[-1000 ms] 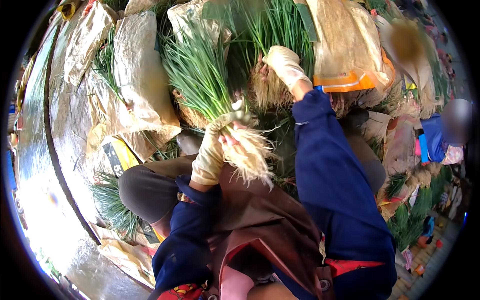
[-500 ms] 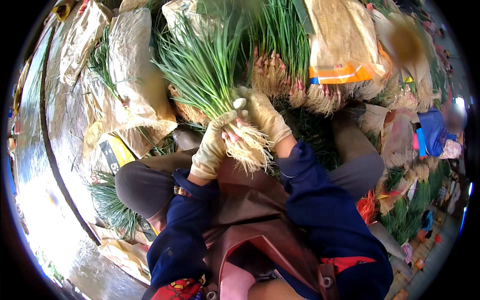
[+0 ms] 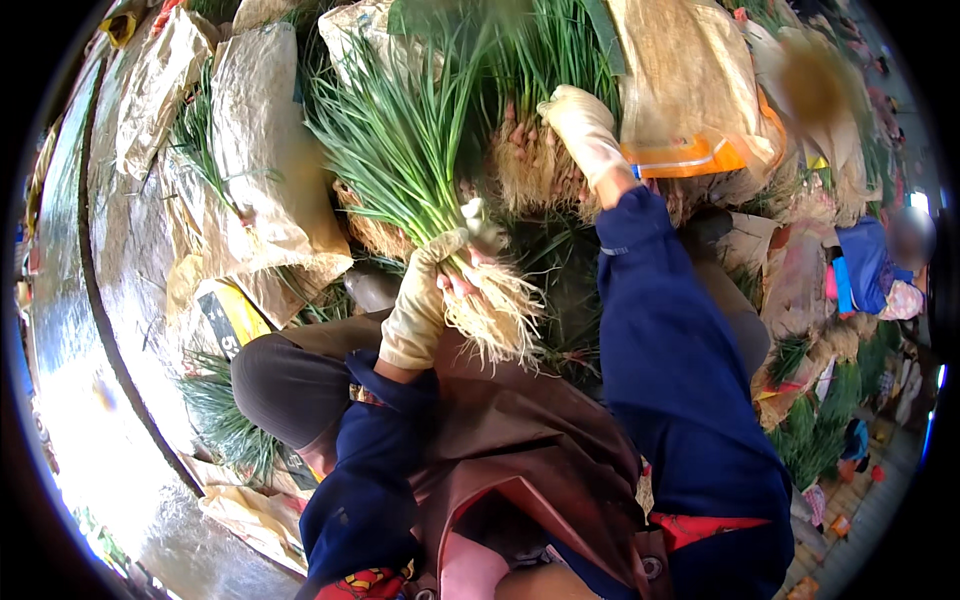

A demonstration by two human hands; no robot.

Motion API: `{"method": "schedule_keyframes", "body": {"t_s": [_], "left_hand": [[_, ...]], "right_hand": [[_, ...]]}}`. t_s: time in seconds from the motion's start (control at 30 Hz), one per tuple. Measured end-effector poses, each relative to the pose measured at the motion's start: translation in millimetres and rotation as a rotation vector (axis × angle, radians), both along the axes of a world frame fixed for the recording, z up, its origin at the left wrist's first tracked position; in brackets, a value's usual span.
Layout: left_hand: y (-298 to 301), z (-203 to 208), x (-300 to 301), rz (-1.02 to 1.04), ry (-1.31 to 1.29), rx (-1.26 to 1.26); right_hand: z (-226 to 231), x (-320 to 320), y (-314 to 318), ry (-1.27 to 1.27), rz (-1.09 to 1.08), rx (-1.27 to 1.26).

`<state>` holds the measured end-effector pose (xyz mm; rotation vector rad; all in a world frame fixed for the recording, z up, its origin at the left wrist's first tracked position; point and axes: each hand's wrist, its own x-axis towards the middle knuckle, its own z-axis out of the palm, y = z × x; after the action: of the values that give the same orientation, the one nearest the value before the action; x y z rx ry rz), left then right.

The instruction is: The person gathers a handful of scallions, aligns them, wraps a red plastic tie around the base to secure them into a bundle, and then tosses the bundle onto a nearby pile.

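Note:
Green spring onions with pinkish-white bulbs and pale roots form a loose bunch (image 3: 405, 150), its leaves pointing away from me. My left hand (image 3: 415, 305), in a cream glove, is closed round the bunch just above the bulbs; the roots hang toward my lap. My gloved right hand (image 3: 582, 125) reaches forward to a pile of spring onions (image 3: 530, 155) lying with bulbs and roots toward me. Its fingers are curled at the stems there, the fingertips partly hidden among them.
Woven sacks (image 3: 680, 80) lie over more onions at the far right, and others (image 3: 262, 130) at the left. Loose green leaves (image 3: 560, 285) lie between my bent knees. A wet floor (image 3: 125, 290) runs along the left. A blue bundle (image 3: 862, 265) is at the right.
My right hand has left the bunch and moved forward and right to the pile of spring onions. My left hand still holds the bunch in nearly the same place.

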<state>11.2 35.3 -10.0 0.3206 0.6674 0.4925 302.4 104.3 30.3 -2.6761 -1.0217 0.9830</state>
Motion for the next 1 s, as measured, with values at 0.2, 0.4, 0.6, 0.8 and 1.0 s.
{"method": "schedule_keyframes", "body": {"t_s": [0.2,0.4,0.6,0.8,1.0], "left_hand": [[-1,6,-1,-0.053,0.005,-0.113],[-12,87,44,0.280,0.112,-0.238],[-6,15,6,0.056,-0.527,-0.095],[-10,18,14,0.087,-0.239,-0.050],[-2,8,-1,0.073,0.018,-0.082]], "right_hand": [[7,-91,-83,0.759,-0.025,0.360],[-26,-91,-79,1.656,-0.496,0.401],[-9,-105,-77,1.610,-0.384,0.320],[-31,-91,-83,1.269,-0.250,0.481],[-41,-27,-98,0.936,0.303,0.297]]}}
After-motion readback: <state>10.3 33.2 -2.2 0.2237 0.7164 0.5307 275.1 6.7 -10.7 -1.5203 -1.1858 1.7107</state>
